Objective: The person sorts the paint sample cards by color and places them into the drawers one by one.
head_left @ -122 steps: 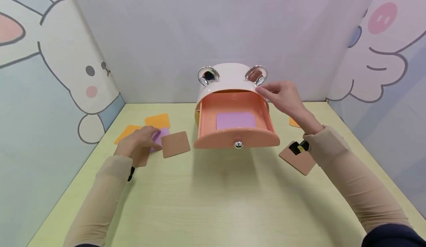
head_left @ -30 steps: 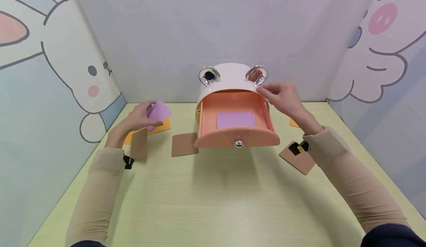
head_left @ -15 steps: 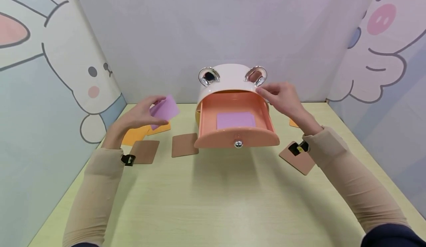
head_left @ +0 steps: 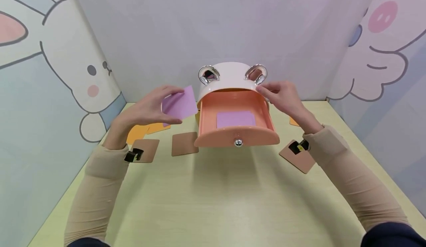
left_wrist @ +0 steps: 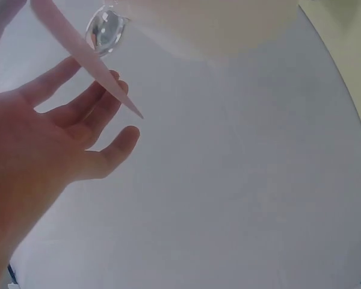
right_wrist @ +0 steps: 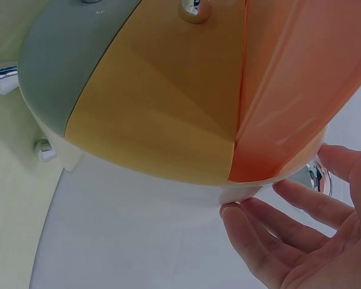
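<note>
In the head view, my left hand (head_left: 146, 110) holds up a purple square card (head_left: 182, 104), pinched between thumb and fingers, left of a small drawer cabinet (head_left: 231, 75). The left wrist view shows that card (left_wrist: 87, 57) nearly edge-on. White on top, the cabinet has two shiny ear-shaped pieces. Its coral top drawer (head_left: 236, 101) is pulled out, and purple card (head_left: 236, 119) lies inside. My right hand (head_left: 284, 97) grips the cabinet's upper right rim. From the right wrist, a yellow drawer (right_wrist: 156, 102) and a grey-green drawer (right_wrist: 66, 72) appear pushed in.
Two brown cards (head_left: 184, 144) lie on the table left of the drawer, with orange cards (head_left: 137, 133) behind, partly hidden by my left hand. On the right are another brown card (head_left: 296, 160) and an orange card (head_left: 293, 122). Walls stand around the table.
My left hand has lifted the purple card from the left pile and carried it right, towards the cabinet. The brown cards there have shifted. My right hand stays on the rim.
</note>
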Available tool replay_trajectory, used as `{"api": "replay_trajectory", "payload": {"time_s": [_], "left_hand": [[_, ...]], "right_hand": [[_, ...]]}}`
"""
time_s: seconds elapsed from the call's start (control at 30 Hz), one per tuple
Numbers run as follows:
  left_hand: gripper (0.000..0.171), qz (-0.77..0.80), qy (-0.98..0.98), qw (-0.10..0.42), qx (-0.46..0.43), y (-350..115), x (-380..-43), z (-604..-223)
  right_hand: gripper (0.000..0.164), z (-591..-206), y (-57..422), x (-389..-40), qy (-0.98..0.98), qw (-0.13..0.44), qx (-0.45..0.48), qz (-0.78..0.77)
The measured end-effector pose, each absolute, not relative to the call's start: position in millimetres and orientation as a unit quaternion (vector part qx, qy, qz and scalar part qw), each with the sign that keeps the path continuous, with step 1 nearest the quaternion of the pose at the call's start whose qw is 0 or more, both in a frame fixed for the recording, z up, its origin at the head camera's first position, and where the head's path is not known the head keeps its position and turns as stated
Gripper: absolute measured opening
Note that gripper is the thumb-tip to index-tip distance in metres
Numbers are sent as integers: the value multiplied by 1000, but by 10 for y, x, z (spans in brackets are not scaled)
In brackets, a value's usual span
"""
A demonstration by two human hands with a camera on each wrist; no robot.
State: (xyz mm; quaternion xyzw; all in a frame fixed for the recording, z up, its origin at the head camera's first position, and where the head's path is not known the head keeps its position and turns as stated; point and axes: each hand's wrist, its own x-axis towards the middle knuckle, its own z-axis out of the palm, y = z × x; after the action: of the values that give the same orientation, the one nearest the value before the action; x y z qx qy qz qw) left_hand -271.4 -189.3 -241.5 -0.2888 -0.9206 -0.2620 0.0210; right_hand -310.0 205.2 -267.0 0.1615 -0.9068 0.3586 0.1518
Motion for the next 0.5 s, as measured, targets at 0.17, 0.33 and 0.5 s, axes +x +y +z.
{"api": "replay_trajectory", "payload": {"time_s": [0.17,0.33,0.5], "left_hand": [[76,-254,-903,56,-343,-1707,-2662,-2296],[76,-246,-883,86,-391,-1531,-2627,-2211],[76,-240,-870,94,-421,-1345,-2630,-2197]], "right_hand": [[45,-2646,2051,-3092,-908,145,155,361],[46,-2643,2047,-3089,-907,145,152,364],[43,-2655,2046,-3084,-906,149,160,363]]}}
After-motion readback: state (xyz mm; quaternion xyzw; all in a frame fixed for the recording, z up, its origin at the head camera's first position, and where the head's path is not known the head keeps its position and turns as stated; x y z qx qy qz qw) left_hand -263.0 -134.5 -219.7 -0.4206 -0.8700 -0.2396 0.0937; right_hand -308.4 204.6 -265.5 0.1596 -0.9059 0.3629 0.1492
